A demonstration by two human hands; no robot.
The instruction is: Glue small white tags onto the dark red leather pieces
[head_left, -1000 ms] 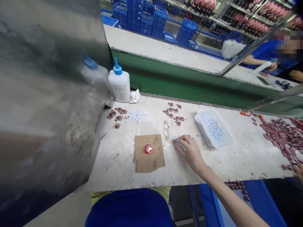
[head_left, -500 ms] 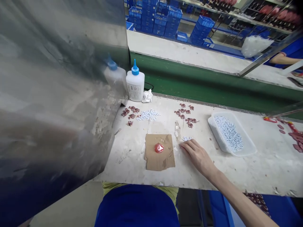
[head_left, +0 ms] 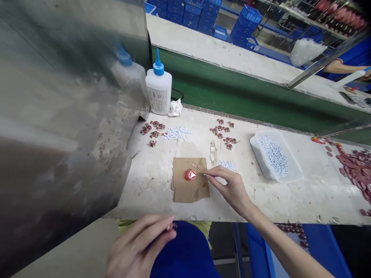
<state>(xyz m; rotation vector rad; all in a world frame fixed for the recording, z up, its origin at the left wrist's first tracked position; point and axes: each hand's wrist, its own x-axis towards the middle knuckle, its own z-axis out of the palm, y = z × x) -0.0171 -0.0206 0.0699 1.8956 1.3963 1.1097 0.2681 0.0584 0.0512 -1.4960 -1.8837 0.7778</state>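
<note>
My left hand (head_left: 142,245), low in front of the bench edge, pinches a small dark reddish-brown piece (head_left: 174,227) between thumb and fingertips. My right hand (head_left: 228,187) is closed in a pinch at the right edge of a cardboard square (head_left: 181,193). A tiny pale speck shows at its fingertips, too small to name surely. On the cardboard lies a round red cap-like piece (head_left: 190,175) with a white pattern. Just behind my right hand is a small pile of white-and-blue bits (head_left: 227,165).
A white bottle with blue nozzle (head_left: 159,90) stands at the back left beside crumpled tissue (head_left: 175,108). Small brown pieces (head_left: 222,131) lie in clusters. A clear tub (head_left: 292,178) of white-and-blue bits is right. A metal panel (head_left: 72,116) walls the left.
My left hand has come into view with the brown piece. My right hand has moved left from the small pile to the cardboard's edge, its fingers pinched. The view has shifted slightly.
</note>
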